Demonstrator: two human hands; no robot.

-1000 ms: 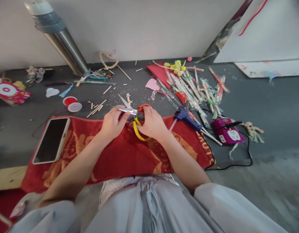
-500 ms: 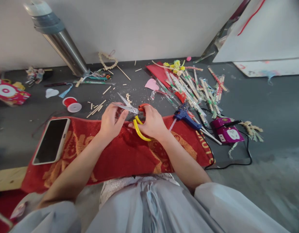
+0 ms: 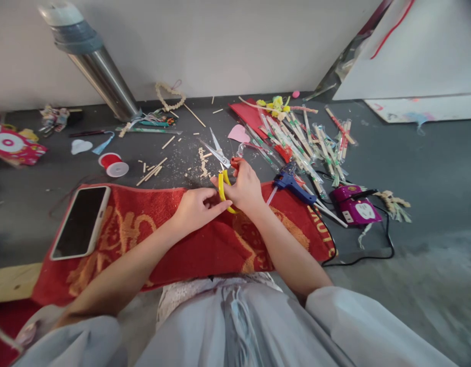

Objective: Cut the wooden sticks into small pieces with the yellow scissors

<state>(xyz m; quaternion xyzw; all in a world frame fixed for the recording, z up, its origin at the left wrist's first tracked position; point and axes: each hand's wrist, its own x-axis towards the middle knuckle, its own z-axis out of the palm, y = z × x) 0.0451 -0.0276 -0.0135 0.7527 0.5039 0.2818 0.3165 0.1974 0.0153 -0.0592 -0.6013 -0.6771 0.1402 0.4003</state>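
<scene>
A pair of scissors [image 3: 217,158] with one yellow and one orange handle is in my right hand [image 3: 246,189], its blades apart and pointing away from me. My left hand [image 3: 199,210] is curled beside the right one, its thumb lying against the bottom of the yellow handle; the undersides of its fingers are hidden. Both hands are over the front of a red towel [image 3: 197,250]. Just beyond the blades, small cut pieces of stick [image 3: 203,162] lie in a little cluster on the grey table, with crumbs around them.
Thin sticks [image 3: 153,171], a red ribbon spool [image 3: 113,165] and a phone [image 3: 81,221] lie left. A steel flask [image 3: 105,76] stands behind. To the right are wrapped chopsticks [image 3: 292,135], a blue glue gun [image 3: 292,184] and a purple power adapter [image 3: 354,204] with a black cord.
My left hand has left the blades and come down to the yellow handle. The scissors have turned to point more directly away, blades still apart, and the stick pieces beyond are more exposed.
</scene>
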